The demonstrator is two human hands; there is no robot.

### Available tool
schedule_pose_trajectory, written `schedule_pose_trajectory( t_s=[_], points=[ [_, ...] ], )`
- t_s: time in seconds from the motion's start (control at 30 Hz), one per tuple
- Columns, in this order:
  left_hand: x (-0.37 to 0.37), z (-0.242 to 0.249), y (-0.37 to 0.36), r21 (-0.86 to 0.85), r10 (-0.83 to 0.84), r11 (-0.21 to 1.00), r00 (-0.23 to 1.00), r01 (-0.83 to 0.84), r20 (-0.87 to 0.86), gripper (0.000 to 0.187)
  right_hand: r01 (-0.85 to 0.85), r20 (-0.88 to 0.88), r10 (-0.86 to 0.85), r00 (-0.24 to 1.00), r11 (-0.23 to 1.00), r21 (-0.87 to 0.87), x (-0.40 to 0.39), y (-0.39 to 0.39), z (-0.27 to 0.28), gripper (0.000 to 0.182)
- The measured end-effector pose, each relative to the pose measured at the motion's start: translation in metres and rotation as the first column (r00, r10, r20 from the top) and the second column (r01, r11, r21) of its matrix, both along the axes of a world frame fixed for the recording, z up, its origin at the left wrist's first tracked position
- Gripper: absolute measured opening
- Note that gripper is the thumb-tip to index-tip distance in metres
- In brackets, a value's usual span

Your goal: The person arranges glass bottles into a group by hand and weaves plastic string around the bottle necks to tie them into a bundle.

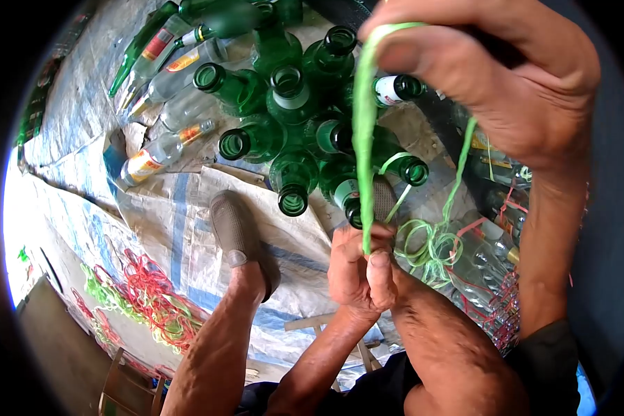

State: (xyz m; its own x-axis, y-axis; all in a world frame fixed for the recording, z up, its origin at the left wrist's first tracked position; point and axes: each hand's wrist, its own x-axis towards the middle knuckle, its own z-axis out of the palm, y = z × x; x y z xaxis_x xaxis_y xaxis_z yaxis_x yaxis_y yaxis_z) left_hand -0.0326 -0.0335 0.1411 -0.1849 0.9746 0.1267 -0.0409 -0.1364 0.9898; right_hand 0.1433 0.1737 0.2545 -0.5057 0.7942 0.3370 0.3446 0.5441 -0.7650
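Between my two hands runs a taut green plastic string (362, 139). My right hand (506, 76) is raised at the upper right, its thumb and fingers closed on the string's upper part, while another length trails down from it. Lower down, my left hand (362, 272) pinches the string close to the necks of the bottles. A cluster of green glass bottles (284, 104) stands upright in front of me. One bottle neck (410, 168) on the right side has a pale green loop around it. A loose tangle of green string (430, 249) lies right of my left hand.
Clear glass bottles (152, 158) lie on their sides at the left on a white and blue plastic sheet (145, 201). A red and green string pile (152, 295) is at lower left. More clear bottles (478, 263) lie right. My shoe (234, 225) is near the cluster.
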Motion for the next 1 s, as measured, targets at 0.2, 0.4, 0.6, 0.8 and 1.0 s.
schedule_pose_trajectory(
  t_s=[0.2,0.4,0.6,0.8,1.0],
  points=[
    [-0.002,0.005,0.006,-0.129,0.084,0.989,0.994,-0.075,0.064,0.026,-0.144,0.298,0.09,0.95,0.976,0.164,-0.048,0.016,-0.011,0.022],
    [-0.005,0.0,0.004,-0.173,0.108,0.981,0.988,-0.087,0.111,0.031,-0.346,0.474,0.097,0.875,0.81,0.473,-0.076,0.03,-0.027,0.022],
    [-0.009,0.0,0.011,-0.23,0.158,0.967,0.97,-0.113,0.186,0.032,-0.328,0.344,0.169,0.924,0.812,0.483,-0.103,0.038,-0.052,0.022],
    [-0.01,0.0,0.016,-0.379,0.274,0.915,0.902,-0.138,0.333,0.033,-0.241,0.465,0.077,0.882,0.922,0.304,-0.114,0.047,-0.069,0.033],
    [-0.014,-0.003,0.017,-0.411,0.282,0.904,0.889,-0.119,0.361,0.03,-0.077,0.142,-0.015,0.99,0.784,0.616,-0.11,0.036,-0.071,0.03]
  ],
)
